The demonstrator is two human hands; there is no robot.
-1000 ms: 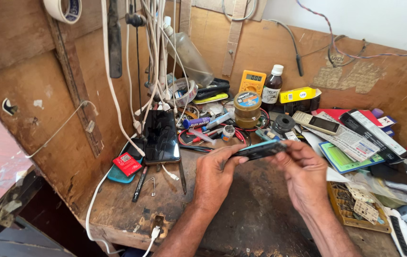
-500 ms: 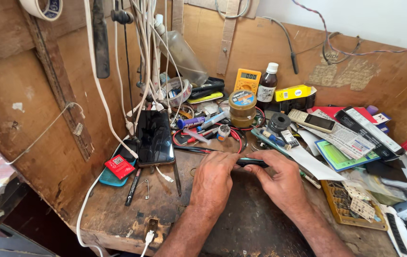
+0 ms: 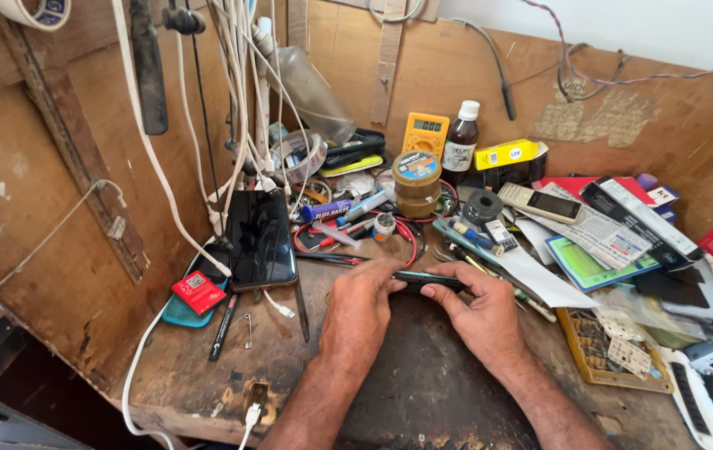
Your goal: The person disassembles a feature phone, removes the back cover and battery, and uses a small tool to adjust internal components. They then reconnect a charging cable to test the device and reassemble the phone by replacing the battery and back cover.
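Phone (image 3: 423, 281), a slim dark one seen almost edge-on, lies low over the worn wooden workbench (image 3: 181, 375), pinched between both hands near the middle of the bench. The left hand (image 3: 362, 304) closes its fingers over the near end, and the right hand (image 3: 481, 312) pinches the other end between thumb and fingertips, so each hand is pressed onto the phone rather than spread. Just to the left, a second phone (image 3: 261, 239) with a black glossy screen lies face up, one end leaning into the clutter behind it, and beside it a small red card (image 3: 198, 292) sits on a teal case. White cables (image 3: 231, 100) hang in a bunch down the plywood wall (image 3: 48, 217), and one runs across the bench to a plug at its front edge. Behind the hands the surface is crowded: a yellow multimeter (image 3: 425, 133) propped against the back board, a dark brown bottle (image 3: 461, 146) with a white cap next to it, a squat jar (image 3: 417, 183) with a blue lid, and loose tools and red wire. Further right lie a pale keypad handset (image 3: 540, 202), printed leaflets and a green circuit board (image 3: 615, 350).
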